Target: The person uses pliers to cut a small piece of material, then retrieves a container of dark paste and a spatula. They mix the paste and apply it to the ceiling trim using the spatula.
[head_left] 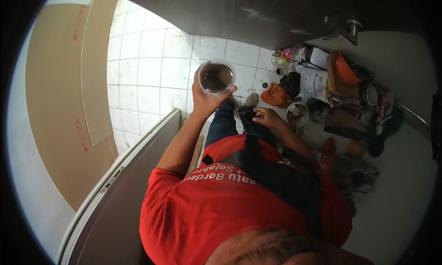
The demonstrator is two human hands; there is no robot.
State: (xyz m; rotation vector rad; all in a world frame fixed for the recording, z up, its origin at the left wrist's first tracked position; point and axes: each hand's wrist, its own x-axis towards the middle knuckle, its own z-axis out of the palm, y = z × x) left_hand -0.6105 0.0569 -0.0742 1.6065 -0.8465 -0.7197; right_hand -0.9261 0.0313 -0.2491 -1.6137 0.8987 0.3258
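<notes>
My left hand (206, 98) is wrapped round a clear round plastic cup (216, 77), its thumb on the near right side. Dark brown matter coats much of the cup's inside, with a lighter tan patch at the right; what it is I cannot make out. The cup is held out above the white tiled floor. My right hand (269, 118) hangs lower, near my right leg, with its fingers loosely bent and apart and nothing visible in them. A black strap or bag (258, 159) lies across my red shirt.
A door (110, 209) edge stands close by my left arm; large tan boards (55, 94) lean beyond it. To the right lie an orange cloth bag (275, 95), a white printed sack (314, 84), an orange helmet-like shell (346, 70) and several containers. A dark panel with a metal handle (352, 27) hangs ahead.
</notes>
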